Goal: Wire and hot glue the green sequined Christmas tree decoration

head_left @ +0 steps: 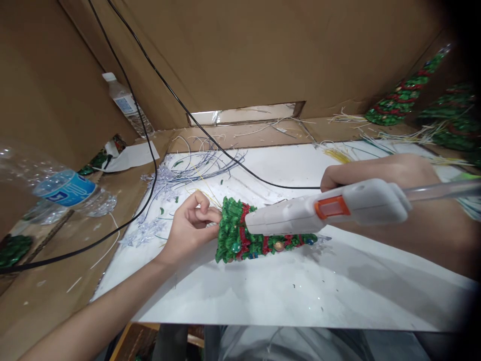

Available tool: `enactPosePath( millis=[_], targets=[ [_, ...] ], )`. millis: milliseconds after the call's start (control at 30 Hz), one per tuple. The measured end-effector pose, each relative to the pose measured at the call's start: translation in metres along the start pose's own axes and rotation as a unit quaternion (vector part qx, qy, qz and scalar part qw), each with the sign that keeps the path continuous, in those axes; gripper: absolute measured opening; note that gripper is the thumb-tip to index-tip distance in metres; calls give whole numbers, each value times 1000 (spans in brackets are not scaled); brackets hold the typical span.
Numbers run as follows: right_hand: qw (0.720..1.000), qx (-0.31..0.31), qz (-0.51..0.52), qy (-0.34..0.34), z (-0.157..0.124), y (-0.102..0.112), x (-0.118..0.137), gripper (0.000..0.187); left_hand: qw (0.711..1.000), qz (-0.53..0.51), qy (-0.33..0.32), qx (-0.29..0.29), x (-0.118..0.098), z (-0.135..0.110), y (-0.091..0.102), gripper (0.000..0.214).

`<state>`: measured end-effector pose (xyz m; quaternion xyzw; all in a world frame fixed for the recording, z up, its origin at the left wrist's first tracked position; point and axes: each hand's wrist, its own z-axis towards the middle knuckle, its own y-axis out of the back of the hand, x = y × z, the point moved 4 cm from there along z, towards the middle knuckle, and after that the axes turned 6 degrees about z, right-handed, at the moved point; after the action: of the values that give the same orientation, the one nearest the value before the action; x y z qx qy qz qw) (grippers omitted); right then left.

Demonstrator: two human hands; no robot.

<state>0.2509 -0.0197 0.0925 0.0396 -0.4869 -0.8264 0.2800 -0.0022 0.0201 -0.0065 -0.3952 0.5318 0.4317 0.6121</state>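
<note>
A small green Christmas tree ornament (230, 235) with red garlands and coloured baubles lies on its side over the white board, its tip pointing right. My left hand (191, 220) is closed at its wide base, with thin wires showing by the fingers. My right hand (379, 173) grips a white hot glue gun (285, 215) with an orange window, a clear glue stick coming out of its back. The gun's front end overlaps the tree's upper side; whether its nozzle touches the tree is hidden.
Black cables (180, 103) hang across the workspace. Plastic bottles (75, 190) stand at the left by the cardboard walls (244, 55). Loose wires (203, 163) and clear plastic pieces (150, 230) litter the white board (233, 296). More trees (402, 100) stand at the back right.
</note>
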Motion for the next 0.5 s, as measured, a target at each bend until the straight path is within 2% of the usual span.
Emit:
enactPosePath(
  millis=[300,500],
  targets=[
    [999,16,10,-48,-1,-4,-4,21,1000,-6,8,-5,1,0,1,53],
    [999,9,-43,-2,-4,0,-6,15,1000,2,8,-8,0,0,1,53]
  ],
)
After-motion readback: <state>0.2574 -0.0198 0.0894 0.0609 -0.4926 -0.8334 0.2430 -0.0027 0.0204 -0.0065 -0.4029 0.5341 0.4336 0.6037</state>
